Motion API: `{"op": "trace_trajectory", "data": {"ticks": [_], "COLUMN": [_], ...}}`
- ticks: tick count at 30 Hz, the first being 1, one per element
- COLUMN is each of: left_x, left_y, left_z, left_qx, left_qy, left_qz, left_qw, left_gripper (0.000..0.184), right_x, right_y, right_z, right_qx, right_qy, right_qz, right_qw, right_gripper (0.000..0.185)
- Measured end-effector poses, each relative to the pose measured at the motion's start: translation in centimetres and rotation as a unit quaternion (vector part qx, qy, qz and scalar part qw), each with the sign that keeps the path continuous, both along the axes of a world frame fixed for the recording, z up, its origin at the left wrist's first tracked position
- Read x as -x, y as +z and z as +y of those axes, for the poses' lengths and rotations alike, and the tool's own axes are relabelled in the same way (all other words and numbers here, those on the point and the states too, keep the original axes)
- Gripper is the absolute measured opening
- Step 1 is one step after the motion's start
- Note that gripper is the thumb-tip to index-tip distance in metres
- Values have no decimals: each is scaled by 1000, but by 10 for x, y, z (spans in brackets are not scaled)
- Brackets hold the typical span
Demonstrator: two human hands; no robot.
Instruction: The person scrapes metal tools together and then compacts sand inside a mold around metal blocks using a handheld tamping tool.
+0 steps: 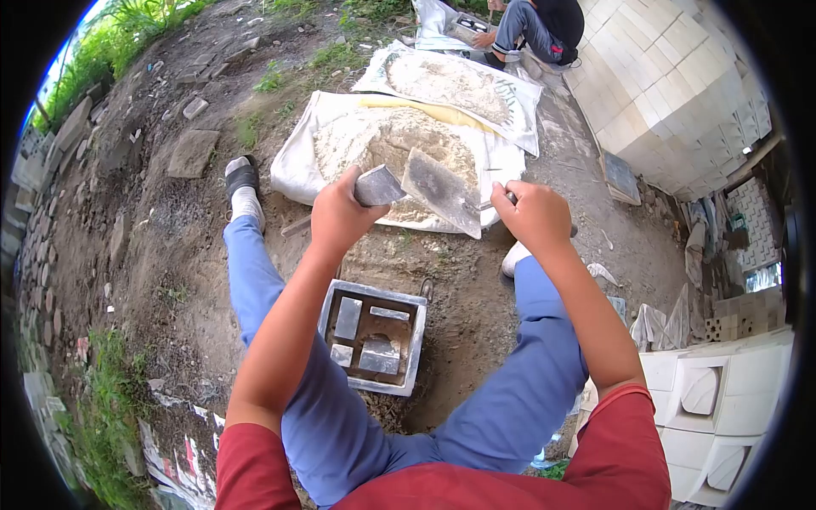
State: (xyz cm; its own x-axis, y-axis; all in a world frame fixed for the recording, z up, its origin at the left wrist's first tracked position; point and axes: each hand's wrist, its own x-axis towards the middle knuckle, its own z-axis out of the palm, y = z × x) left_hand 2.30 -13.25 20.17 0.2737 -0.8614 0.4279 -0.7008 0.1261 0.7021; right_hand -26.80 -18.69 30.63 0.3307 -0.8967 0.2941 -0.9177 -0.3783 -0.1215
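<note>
My left hand (338, 211) is closed round a small grey block (379, 186), one end of which sticks out to the right. In my right hand (535, 214) is the handle of a trowel (440, 192). Its flat, dusty blade points left, close beside the block; whether they touch I cannot tell. Both hands are raised in front of a white sack (293, 161) spread under a heap of pale, sandy powder (382, 136). On the ground between my legs sits a square mould box (418, 348) with several grey blocks (380, 355) inside.
A second spread sack (525, 102) of powder lies farther back. Beyond it another person (531, 34) crouches by a similar mould (467, 27). Pale blocks (663, 85) are stacked at the right, and hollow-patterned blocks (701, 391) stand nearer. Flat stones (194, 153) lie on the left.
</note>
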Motion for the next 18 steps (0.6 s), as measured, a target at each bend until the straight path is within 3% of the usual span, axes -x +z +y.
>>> {"op": "trace_trajectory", "data": {"ticks": [5,7,18], "left_x": [-13,-13,-14], "left_y": [7,8,6], "left_z": [0,0,-6], "left_qx": [-51,7,34], "left_qy": [26,30,24], "left_qz": [32,48,49], "left_qw": [998,998,998], "left_gripper": [58,44,45], "right_x": [6,4,-11], "right_y": [-4,-3,-8], "right_z": [4,7,8], "right_qx": [14,25,45], "right_qy": [17,25,51], "right_qz": [8,10,-2], "right_qw": [1000,999,998], "right_gripper": [41,41,36]}}
